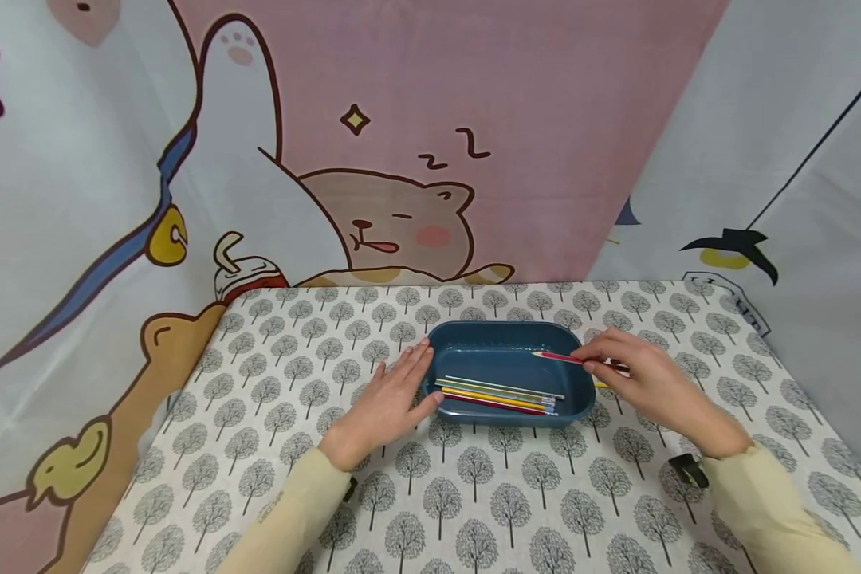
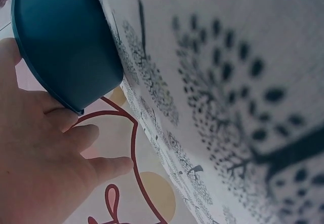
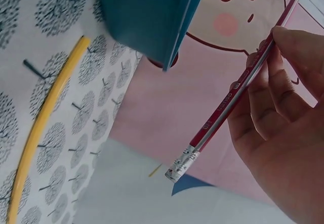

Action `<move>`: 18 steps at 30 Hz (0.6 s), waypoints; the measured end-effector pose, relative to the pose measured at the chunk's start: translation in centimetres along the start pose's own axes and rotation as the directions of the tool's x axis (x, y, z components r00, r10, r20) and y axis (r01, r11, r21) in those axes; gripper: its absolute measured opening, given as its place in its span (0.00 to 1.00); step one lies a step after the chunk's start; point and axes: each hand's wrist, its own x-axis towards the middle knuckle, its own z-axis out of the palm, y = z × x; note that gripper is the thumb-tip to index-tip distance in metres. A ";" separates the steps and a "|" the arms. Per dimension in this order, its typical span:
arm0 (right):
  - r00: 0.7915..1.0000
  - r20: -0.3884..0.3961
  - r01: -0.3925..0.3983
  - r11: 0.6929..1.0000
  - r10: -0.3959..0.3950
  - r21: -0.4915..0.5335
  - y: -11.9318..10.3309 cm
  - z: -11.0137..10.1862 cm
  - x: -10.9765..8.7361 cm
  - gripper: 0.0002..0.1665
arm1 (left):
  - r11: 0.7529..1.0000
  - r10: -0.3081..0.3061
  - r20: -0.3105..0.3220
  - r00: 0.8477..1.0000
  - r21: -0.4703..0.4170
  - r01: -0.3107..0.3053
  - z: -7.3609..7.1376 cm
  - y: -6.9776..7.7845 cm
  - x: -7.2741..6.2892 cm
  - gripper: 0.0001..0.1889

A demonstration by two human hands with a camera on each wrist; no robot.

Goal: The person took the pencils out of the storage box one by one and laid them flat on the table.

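A dark blue rectangular tray with rounded corners stands on the table, several pencils lying along its near side. At the tray's left end my left hand rests with straight fingers against the rim; the left wrist view shows the fingers along the tray's outer edge. My right hand pinches a red pencil with silver stripes between thumb and fingers. Its sharpened tip points left over the tray's right part, and its white eraser end shows in the right wrist view.
A yellow pencil lies on the tree-patterned tablecloth just right of the tray, partly hidden by my right hand in the head view. Behind the table hangs a curtain printed with cartoon animals.
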 end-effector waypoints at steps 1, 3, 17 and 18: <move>1.000 -0.006 0.002 1.000 -0.002 -0.001 0.2 0.0 -0.2 0.16 | 1.000 -0.002 0.001 1.000 -0.001 0.002 0.0 0.0 0.0 0.42; 1.000 -0.013 0.002 1.000 -0.002 -0.003 0.5 -0.2 -0.5 0.16 | 1.000 0.000 -0.003 1.000 -0.005 0.000 0.0 0.0 0.0 0.42; 0.999 0.007 -0.040 0.999 0.040 0.011 2.7 -1.1 -3.2 0.17 | 1.000 0.006 0.003 1.000 -0.012 -0.006 -0.1 0.0 -0.1 0.42; 0.999 0.007 -0.041 0.999 0.041 0.007 2.9 -1.2 -3.4 0.17 | 1.000 0.005 0.004 1.000 -0.009 -0.005 -0.1 0.0 0.0 0.43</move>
